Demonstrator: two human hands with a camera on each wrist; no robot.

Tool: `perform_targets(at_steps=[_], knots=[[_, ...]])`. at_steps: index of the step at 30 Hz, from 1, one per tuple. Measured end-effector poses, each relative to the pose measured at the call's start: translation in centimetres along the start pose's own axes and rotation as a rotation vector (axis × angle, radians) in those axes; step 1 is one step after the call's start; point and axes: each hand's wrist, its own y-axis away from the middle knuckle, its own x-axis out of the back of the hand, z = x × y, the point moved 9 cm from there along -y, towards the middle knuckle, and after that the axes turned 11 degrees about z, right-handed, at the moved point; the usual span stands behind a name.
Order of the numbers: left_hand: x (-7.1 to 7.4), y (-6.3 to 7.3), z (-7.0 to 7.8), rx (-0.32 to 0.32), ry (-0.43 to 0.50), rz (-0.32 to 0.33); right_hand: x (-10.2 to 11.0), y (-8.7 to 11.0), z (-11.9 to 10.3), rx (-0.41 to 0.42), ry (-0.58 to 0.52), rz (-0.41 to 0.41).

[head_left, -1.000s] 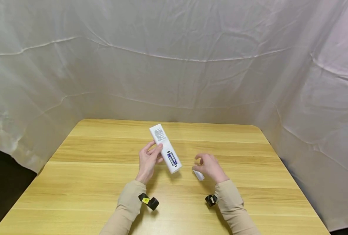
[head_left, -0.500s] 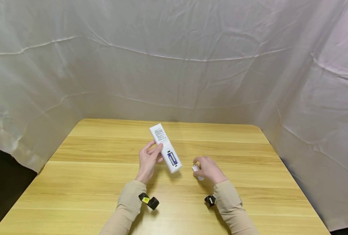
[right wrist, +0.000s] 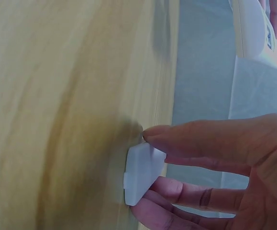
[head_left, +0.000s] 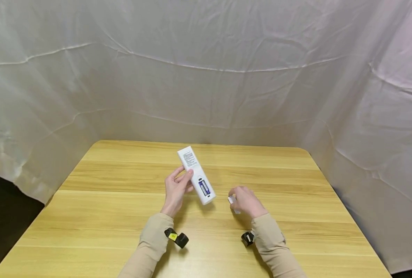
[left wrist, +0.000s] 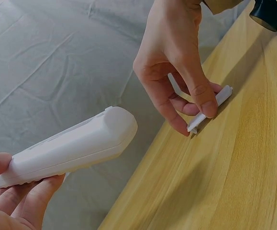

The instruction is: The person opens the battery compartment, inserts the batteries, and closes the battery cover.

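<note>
A white remote control [head_left: 199, 170] is held by my left hand [head_left: 174, 192], thumb on its back and fingers beneath. The remote tilts above the table, printed back facing up. Its battery compartment [head_left: 204, 187] is uncovered, with blue and silver showing inside. To the right, my right hand [head_left: 247, 201] pinches a small white battery cover [right wrist: 140, 173] by its edges, thumb on one side and fingertips on the other. In the left wrist view the cover [left wrist: 223, 95] sits at the tabletop, very low; whether it still touches the wood is hard to tell.
The wood-grain table [head_left: 105, 216] spreads around both hands. Pale fabric curtains [head_left: 206, 96] hang behind it and at the sides. A black wrist camera [head_left: 176, 238] sits on the left sleeve, another black camera [head_left: 248, 238] on the right.
My right hand has shifted slightly left and toward me, and its fingers have closed in on the battery cover's edges. The left hand and the remote control have hardly moved.
</note>
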Motion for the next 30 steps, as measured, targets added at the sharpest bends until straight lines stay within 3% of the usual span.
perform_targets(at_steps=[14,21,30], knots=[[0.0,0.1,0.1,-0.003,-0.004,0.002,0.1,0.0,0.4,-0.092,-0.127,-0.007],[0.0,0.1,0.2,0.0,0.0,0.005,1.5,-0.3,-0.4,-0.019,-0.126,0.146],[0.2,0.0,0.1,0.0,-0.003,0.006,3.4,-0.4,-1.1,0.054,-0.227,0.374]])
